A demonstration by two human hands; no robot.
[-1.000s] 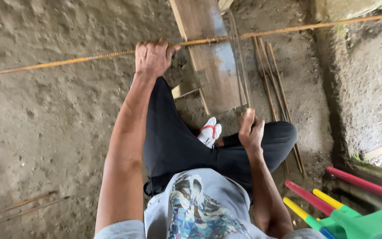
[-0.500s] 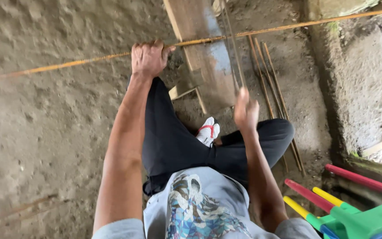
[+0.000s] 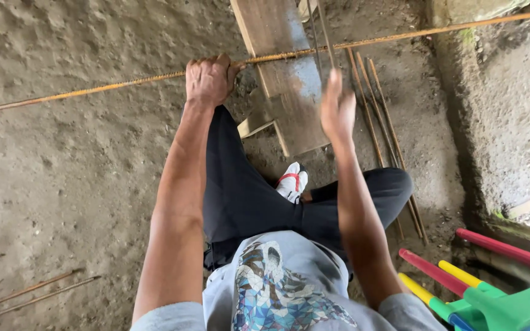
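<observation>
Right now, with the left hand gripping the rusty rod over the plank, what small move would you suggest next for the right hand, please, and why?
Probably bring the right hand down onto the rusty rod where it crosses the wooden plank. The left hand alone grips the long rod, while the right one hovers open just below it, holding nothing.

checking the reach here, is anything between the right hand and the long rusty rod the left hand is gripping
Nothing visible blocks it. The right hand is raised, open, just below the rusty rod over the wooden plank; only thin rods lie near it. The left hand grips the rod.
</observation>
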